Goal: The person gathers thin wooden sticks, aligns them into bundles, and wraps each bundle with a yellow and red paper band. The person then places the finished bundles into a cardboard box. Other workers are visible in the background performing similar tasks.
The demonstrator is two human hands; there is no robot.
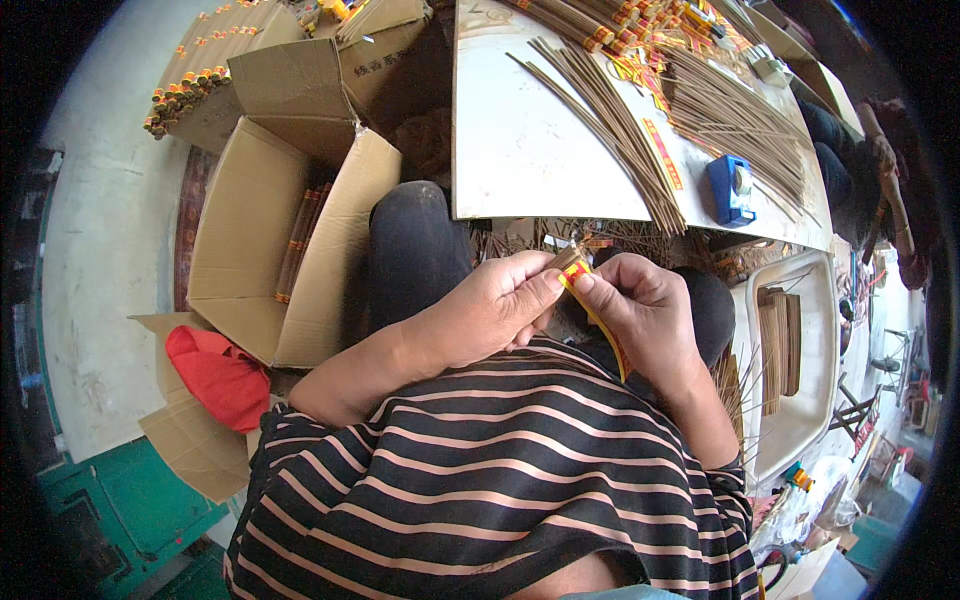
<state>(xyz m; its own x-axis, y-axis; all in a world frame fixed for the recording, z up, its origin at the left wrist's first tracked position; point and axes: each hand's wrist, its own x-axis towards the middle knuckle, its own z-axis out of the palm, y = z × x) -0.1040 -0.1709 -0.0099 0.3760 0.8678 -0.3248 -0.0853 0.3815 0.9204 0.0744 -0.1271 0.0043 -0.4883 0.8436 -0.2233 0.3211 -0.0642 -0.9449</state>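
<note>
In front of my lap, a bundle of brown incense sticks (570, 257) points away from me, seen almost end-on. My left hand (493, 303) is closed around it, thumb pressed on its side. A red and yellow paper band (606, 335) lies against the bundle, its loose end trailing down toward my striped shirt. My right hand (645, 308) pinches the band against the sticks with thumb and fingers. Most of the bundle's length is hidden by my hands.
Ahead, a white table (540, 130) bears loose incense sticks (735, 120), wrapped bundles and a blue tape dispenser (732, 190). On the left stands an open cardboard box (240, 240) with bundles inside, near a red cloth (218, 378). A white tub (820, 350) holding sticks is at right.
</note>
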